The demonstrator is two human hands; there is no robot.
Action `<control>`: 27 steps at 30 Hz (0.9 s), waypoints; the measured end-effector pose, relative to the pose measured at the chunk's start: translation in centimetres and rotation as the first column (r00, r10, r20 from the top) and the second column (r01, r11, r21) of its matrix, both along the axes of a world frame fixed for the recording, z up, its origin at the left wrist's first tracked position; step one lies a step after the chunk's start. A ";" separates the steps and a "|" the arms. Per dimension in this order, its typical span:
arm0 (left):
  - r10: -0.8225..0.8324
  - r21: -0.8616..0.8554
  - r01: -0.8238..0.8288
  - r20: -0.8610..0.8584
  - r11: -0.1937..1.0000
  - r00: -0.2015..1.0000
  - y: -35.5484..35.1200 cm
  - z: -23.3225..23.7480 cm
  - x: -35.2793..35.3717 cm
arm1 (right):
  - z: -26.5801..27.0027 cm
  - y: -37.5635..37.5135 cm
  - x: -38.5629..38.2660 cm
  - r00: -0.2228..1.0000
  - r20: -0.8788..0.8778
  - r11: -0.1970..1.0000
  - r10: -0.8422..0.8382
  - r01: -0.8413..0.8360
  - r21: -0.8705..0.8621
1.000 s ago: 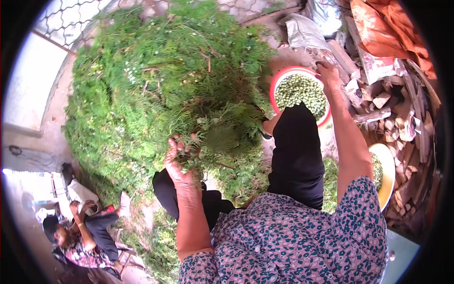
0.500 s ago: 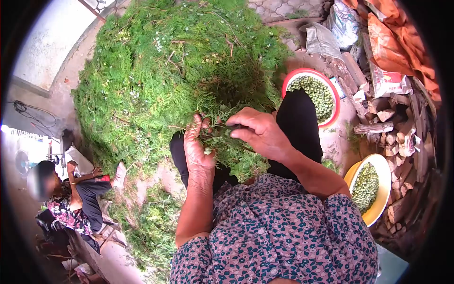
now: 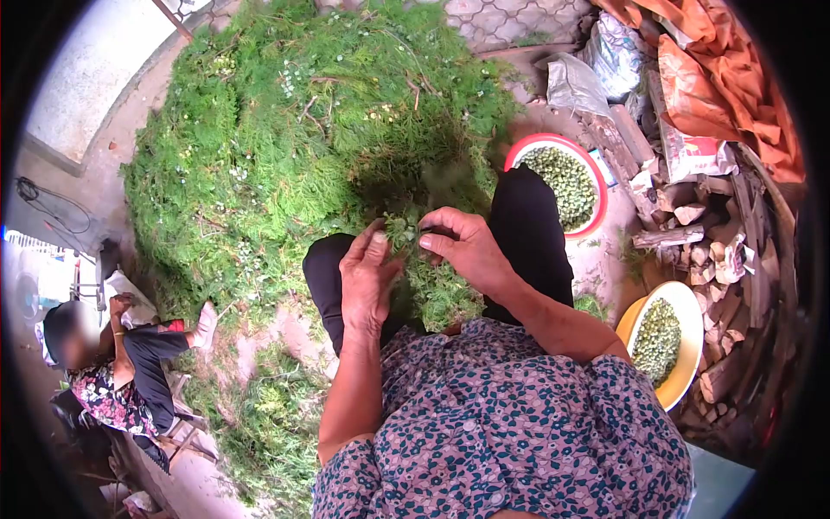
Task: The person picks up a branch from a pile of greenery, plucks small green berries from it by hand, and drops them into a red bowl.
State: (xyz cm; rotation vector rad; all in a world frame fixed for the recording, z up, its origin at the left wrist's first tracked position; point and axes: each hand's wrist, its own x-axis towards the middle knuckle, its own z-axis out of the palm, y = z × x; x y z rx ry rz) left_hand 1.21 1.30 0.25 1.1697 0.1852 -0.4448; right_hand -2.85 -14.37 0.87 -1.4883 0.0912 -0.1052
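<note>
My left hand (image 3: pixel 365 281) pinches a green evergreen sprig (image 3: pixel 401 232) between thumb and fingers, above my lap. Opposite it, my right hand (image 3: pixel 474 253) has thumb and forefinger pressed together at the sprig's right side. Small pale round cones seem to sit among its leaves, but they are too small to make out clearly. Under both hands, more cut greenery (image 3: pixel 445 294) lies between my knees. Just beyond is a large heap of leafy evergreen branches (image 3: pixel 277 138), dotted with pale cones.
To my right stand a red-rimmed basin (image 3: pixel 596 192) and a yellow basin (image 3: pixel 688 381), both holding small green cones. Split firewood (image 3: pixel 718 259), sacks (image 3: pixel 577 84) and an orange tarp (image 3: pixel 735 78) lie farther right. Another person (image 3: pixel 112 363) sits on the left, near loose greenery (image 3: pixel 268 424).
My hands have come closer together around the sprig, and my left hand has turned so its back shows. The whole view has shifted slightly.
</note>
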 end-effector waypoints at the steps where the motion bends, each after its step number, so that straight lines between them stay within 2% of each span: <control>1: 0.001 0.004 -0.001 -0.008 1.000 1.000 0.2 -0.6 -0.1 | -0.6 0.1 0.1 1.000 -0.013 0.998 0.002 -0.001 0.067; 3: -0.054 0.175 0.002 0.292 0.984 0.955 0.5 -1.5 -0.4 | -1.2 0.2 0.1 0.999 -0.039 0.990 0.008 -0.003 0.141; 4: -0.051 0.320 -0.135 0.511 0.938 0.858 0.5 -1.7 -0.6 | -1.4 0.2 0.1 0.999 -0.036 0.995 -0.002 0.006 0.103; 5: -0.051 0.324 -0.134 0.505 0.937 0.861 0.6 -1.3 -0.8 | -1.5 0.1 0.3 1.000 -0.029 0.998 -0.013 0.014 0.064; 7: -0.210 0.558 -0.023 0.351 0.830 0.913 1.0 -0.7 -1.3 | -1.9 0.1 0.2 1.000 -0.010 0.998 -0.012 0.012 0.057; 9: -0.239 0.529 0.017 0.353 0.848 0.904 0.8 -2.1 -1.2 | -1.9 0.2 0.1 1.000 0.008 0.999 -0.003 0.003 0.046; 11: -0.381 0.699 0.013 0.374 0.715 0.845 0.6 -3.4 -1.1 | -1.9 0.4 0.1 0.999 0.025 0.999 0.022 -0.021 -0.042; 12: -0.334 0.569 0.029 0.439 0.822 0.834 0.0 -3.6 -1.1 | -2.1 0.4 0.3 1.000 0.019 0.999 0.025 -0.024 -0.037; 13: -0.334 0.571 0.031 0.434 0.820 0.837 -0.2 -3.5 -1.2 | -2.3 0.5 0.4 0.998 0.049 0.998 0.041 -0.038 -0.058; 15: -0.153 0.117 0.141 0.095 0.983 0.984 -0.4 -3.7 -1.3 | -2.6 0.4 0.5 0.996 0.070 0.995 0.063 -0.058 -0.079; 16: -0.148 0.118 0.137 0.091 0.983 0.985 -0.7 -4.0 -1.3 | -2.5 0.2 0.7 0.996 0.049 0.997 0.071 -0.070 -0.025; 18: -0.102 -0.081 0.103 0.008 0.991 0.995 -1.1 -4.9 -1.1 | -2.7 0.1 1.0 0.997 0.026 0.996 0.079 -0.080 0.030; 20: -0.140 -0.087 0.140 -0.003 0.986 0.990 -1.1 -5.0 -1.3 | -3.1 0.0 1.2 0.996 -0.012 0.970 0.091 -0.086 0.226; 22: -0.181 -0.093 0.179 -0.020 0.979 0.983 -1.4 -4.9 -1.3 | -3.2 -0.3 1.3 0.998 -0.027 0.968 0.061 -0.052 0.247; 25: -0.086 -0.017 0.086 0.049 0.996 0.995 -1.6 -4.4 -0.9 | -3.6 -0.8 1.7 0.997 -0.074 0.955 -0.015 0.036 0.296; 27: -0.058 0.142 0.053 0.037 0.988 0.998 -0.7 -3.9 -0.5 | -3.9 -1.1 1.8 0.991 -0.116 0.941 -0.062 0.097 0.325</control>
